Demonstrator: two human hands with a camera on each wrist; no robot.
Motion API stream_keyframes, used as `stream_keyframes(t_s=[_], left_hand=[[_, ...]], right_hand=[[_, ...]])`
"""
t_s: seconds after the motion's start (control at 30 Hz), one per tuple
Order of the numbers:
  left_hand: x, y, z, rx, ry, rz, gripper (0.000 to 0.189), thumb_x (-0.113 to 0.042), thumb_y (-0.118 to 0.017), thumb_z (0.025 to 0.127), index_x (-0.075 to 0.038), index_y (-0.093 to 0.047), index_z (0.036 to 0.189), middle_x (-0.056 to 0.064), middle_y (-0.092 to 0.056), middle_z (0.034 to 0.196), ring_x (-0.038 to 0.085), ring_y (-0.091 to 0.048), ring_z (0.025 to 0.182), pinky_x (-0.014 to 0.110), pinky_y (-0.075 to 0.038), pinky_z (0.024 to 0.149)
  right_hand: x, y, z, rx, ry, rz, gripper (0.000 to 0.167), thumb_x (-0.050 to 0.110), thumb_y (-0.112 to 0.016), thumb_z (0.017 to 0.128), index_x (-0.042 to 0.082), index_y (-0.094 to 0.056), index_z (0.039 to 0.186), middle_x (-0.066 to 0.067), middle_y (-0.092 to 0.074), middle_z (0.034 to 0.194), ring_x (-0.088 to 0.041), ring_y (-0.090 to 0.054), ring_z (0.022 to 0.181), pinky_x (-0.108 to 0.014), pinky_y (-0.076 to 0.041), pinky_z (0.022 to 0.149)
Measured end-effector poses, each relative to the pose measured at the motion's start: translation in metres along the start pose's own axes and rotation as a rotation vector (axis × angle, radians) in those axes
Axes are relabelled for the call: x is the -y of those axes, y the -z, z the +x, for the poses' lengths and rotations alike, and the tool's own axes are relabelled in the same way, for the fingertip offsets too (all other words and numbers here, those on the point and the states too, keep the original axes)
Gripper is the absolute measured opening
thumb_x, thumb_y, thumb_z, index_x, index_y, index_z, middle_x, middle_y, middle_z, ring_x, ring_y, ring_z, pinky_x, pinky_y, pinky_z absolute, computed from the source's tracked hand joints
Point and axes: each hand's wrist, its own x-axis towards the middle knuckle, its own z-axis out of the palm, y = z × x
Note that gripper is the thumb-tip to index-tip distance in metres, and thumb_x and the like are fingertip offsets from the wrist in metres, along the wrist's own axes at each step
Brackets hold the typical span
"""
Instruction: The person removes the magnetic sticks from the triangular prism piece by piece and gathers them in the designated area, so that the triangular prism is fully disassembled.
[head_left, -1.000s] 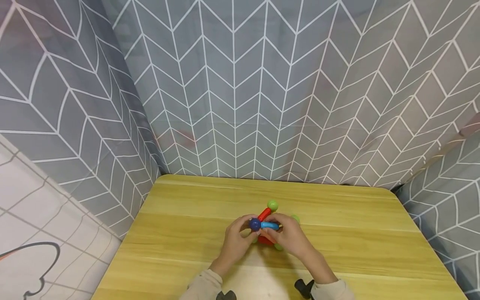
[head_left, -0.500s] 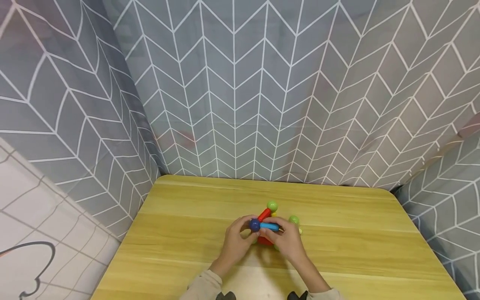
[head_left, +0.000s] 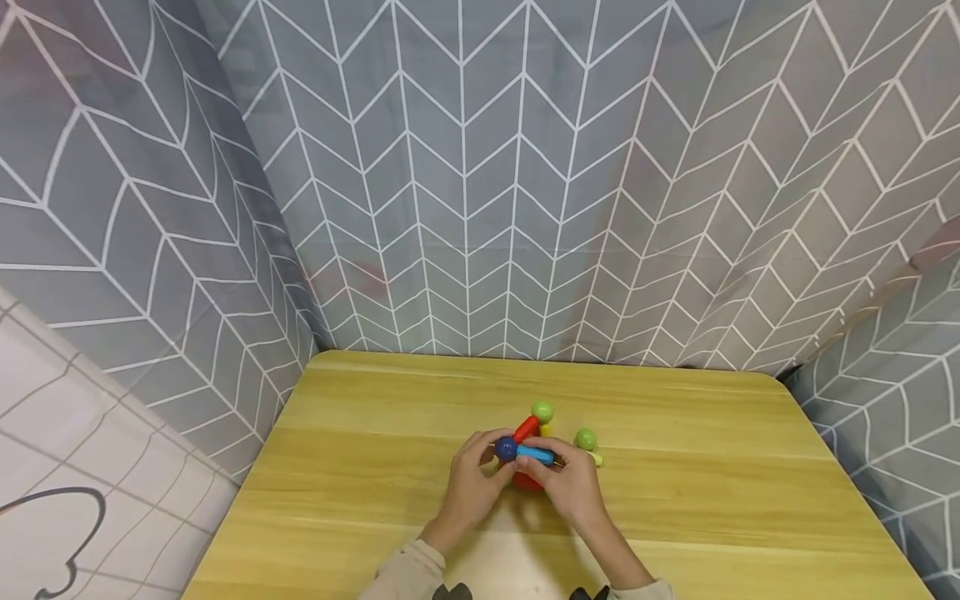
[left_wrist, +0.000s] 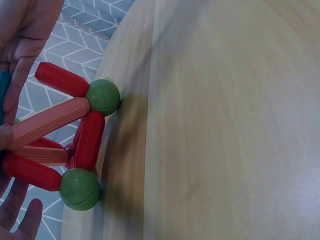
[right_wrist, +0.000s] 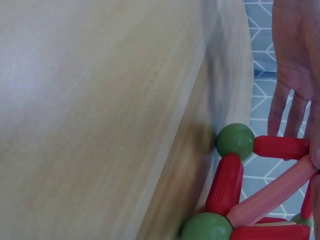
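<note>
A dark blue ball (head_left: 506, 449) is gripped between the thumb and fingers of my left hand (head_left: 467, 487). My right hand (head_left: 576, 492) pinches a light blue rod (head_left: 536, 455), whose left end meets the ball. Around and below them is a frame of rods and balls, with a red rod (head_left: 527, 429) running up to a green ball (head_left: 542, 411). In the left wrist view, a salmon-pink rod (left_wrist: 50, 122) and a ribbed red rod (left_wrist: 90, 140) join at a green ball (left_wrist: 103, 96). My hands hide part of the frame.
A wooden table (head_left: 360, 500) lies under the hands. Right of the frame's top sits another green ball (head_left: 585, 439) with a pale yellow rod end (head_left: 597, 459); whether they join the frame is hidden. A patterned grey curtain (head_left: 487, 183) hangs behind the table.
My right hand and forearm have swung slightly left, tilting the light blue rod's right end toward me. More of the green ball and yellow rods on the right shows. My left hand keeps its grip.
</note>
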Motion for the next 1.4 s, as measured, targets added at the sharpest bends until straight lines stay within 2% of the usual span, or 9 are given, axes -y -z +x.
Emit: stream_keyframes(t_s=[0.17,0.53,0.7,0.8,1.07,1.27,1.4], left_hand=[[0.000,0.000,0.001,0.000,0.001,0.007,0.040,-0.012,-0.079,0.086,-0.023,-0.067,0.123,0.001,-0.069,0.113,0.023,-0.068,0.106,0.038,-0.059,0.092],[0.000,0.000,0.003,0.001,0.009,0.004,0.042,-0.007,-0.078,0.086,-0.023,-0.068,0.123,0.001,-0.069,0.111,0.023,-0.069,0.104,0.044,-0.060,0.090],[-0.001,0.000,0.004,0.000,0.015,0.013,0.044,-0.002,-0.077,0.085,-0.022,-0.068,0.123,0.002,-0.069,0.110,0.023,-0.069,0.103,0.041,-0.060,0.090],[0.000,0.000,0.003,0.007,0.021,0.006,0.042,-0.005,-0.078,0.086,-0.023,-0.068,0.123,0.002,-0.069,0.112,0.023,-0.069,0.103,0.043,-0.060,0.090],[0.002,-0.001,0.003,0.012,0.031,-0.007,0.038,-0.016,-0.078,0.087,-0.025,-0.068,0.123,0.001,-0.070,0.114,0.023,-0.068,0.104,0.044,-0.060,0.090],[0.001,0.006,0.007,0.041,0.038,0.022,0.040,-0.015,-0.078,0.088,-0.023,-0.067,0.125,0.003,-0.069,0.118,0.023,-0.069,0.105,0.040,-0.060,0.090],[0.001,0.008,0.008,0.065,0.053,0.037,0.042,-0.014,-0.078,0.087,-0.023,-0.065,0.127,0.002,-0.068,0.121,0.022,-0.069,0.106,0.041,-0.059,0.092]], right_hand=[[-0.001,0.000,0.001,-0.015,0.007,-0.028,0.020,0.007,-0.080,0.082,0.007,-0.078,0.102,-0.015,-0.077,0.103,-0.009,-0.071,0.088,-0.018,-0.059,0.070],[0.002,0.002,0.004,-0.014,-0.021,-0.071,0.019,0.009,-0.084,0.078,0.011,-0.081,0.097,-0.010,-0.078,0.097,-0.003,-0.067,0.081,-0.017,-0.056,0.068],[0.003,0.001,0.003,-0.007,-0.017,-0.048,0.019,0.009,-0.084,0.078,0.011,-0.081,0.096,-0.009,-0.079,0.096,-0.002,-0.066,0.081,-0.016,-0.056,0.069],[0.003,0.003,0.001,-0.013,-0.041,-0.003,0.019,0.009,-0.084,0.078,0.012,-0.081,0.096,-0.009,-0.078,0.098,-0.003,-0.067,0.083,-0.017,-0.056,0.070],[0.000,0.015,0.001,-0.025,-0.086,-0.002,0.020,0.009,-0.080,0.083,0.013,-0.080,0.102,-0.010,-0.076,0.106,-0.010,-0.069,0.093,-0.018,-0.058,0.075],[-0.002,0.030,0.002,-0.036,-0.063,0.001,0.021,0.004,-0.075,0.088,0.004,-0.077,0.109,-0.015,-0.075,0.111,-0.008,-0.071,0.096,-0.020,-0.060,0.081],[-0.004,0.043,0.003,-0.047,-0.026,-0.024,0.023,0.006,-0.070,0.092,0.003,-0.075,0.114,-0.015,-0.074,0.115,-0.005,-0.070,0.099,-0.017,-0.057,0.084]])
